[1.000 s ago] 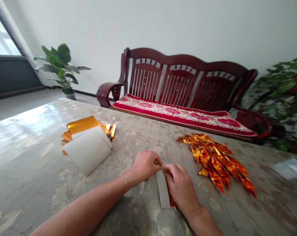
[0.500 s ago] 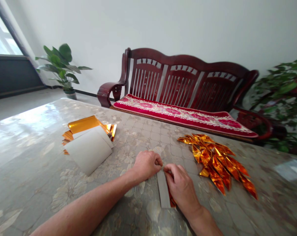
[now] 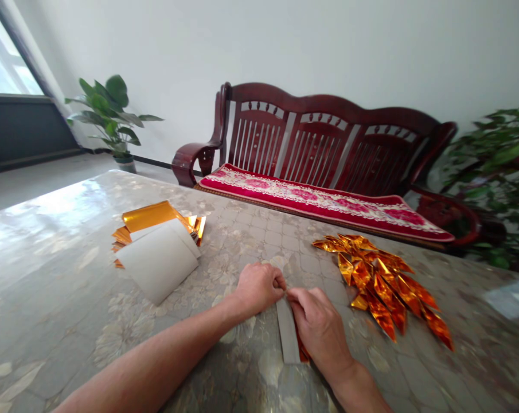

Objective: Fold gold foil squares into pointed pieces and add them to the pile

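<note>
A narrow folded strip of foil paper, grey on its upper face with orange foil along its right edge, lies lengthwise in front of me. At its far end my left hand is closed, thumb and fingers pinching the tip. My right hand pinches the same end from the right, its palm beside the strip's right edge. The two sets of fingertips nearly meet, hiding the end of the paper. To the right is a pile of folded orange foil pieces.
A stack of gold foil with white-backed sheets lies at the left of the patterned table. A clear plastic packet is at the far right. Behind the table stands a wooden bench, with potted plants at the sides.
The view has shifted slightly. Both hands keep pinching the strip's far end; the right fingers sit a little nearer the left fingertips.
</note>
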`<act>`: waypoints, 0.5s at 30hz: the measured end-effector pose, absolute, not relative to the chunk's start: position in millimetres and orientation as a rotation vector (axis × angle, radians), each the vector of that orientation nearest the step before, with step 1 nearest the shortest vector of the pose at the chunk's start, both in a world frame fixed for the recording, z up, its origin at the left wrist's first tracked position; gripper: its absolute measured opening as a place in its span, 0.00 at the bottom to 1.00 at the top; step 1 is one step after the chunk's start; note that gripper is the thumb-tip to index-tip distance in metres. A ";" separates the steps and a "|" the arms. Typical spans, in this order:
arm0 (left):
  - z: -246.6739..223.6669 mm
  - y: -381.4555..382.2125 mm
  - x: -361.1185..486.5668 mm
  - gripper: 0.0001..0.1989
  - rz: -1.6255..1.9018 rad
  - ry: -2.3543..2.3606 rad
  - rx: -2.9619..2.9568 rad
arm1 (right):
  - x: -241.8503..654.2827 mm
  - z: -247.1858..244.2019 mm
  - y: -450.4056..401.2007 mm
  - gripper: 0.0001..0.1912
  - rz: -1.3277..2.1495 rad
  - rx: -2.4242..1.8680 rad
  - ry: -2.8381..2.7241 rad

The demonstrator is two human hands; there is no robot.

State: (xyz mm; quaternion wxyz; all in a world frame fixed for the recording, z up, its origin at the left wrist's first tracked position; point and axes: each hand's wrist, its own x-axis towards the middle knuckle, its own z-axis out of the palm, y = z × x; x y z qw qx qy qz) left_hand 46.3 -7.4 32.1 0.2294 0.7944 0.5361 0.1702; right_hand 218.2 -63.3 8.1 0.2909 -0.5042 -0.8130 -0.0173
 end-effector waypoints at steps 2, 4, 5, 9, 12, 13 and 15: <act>31.6 -7.1 46.0 0.08 0.486 1.474 2.197 | 218.2 8.2 -63.2 0.08 -0.081 -1.338 -2.202; 30.9 -7.0 45.7 0.08 0.493 1.476 2.205 | 218.2 8.6 -63.2 0.08 -0.121 -1.336 -2.239; 30.6 -7.1 45.5 0.08 0.493 1.477 2.207 | 218.1 8.9 -63.2 0.09 -0.137 -1.335 -2.254; 30.7 -8.7 45.5 0.08 0.493 1.476 2.198 | 216.9 11.4 -63.6 0.11 -0.148 -1.353 -2.261; 30.7 -10.4 45.8 0.07 0.542 1.470 2.185 | 216.2 14.0 -64.4 0.13 -0.124 -1.382 -2.230; 30.2 -11.3 45.8 0.08 0.566 1.453 2.180 | 216.3 14.7 -64.6 0.13 -0.120 -1.394 -2.222; 28.6 -14.4 45.5 0.09 0.604 1.394 2.171 | 217.1 15.2 -64.7 0.15 -0.119 -1.409 -2.211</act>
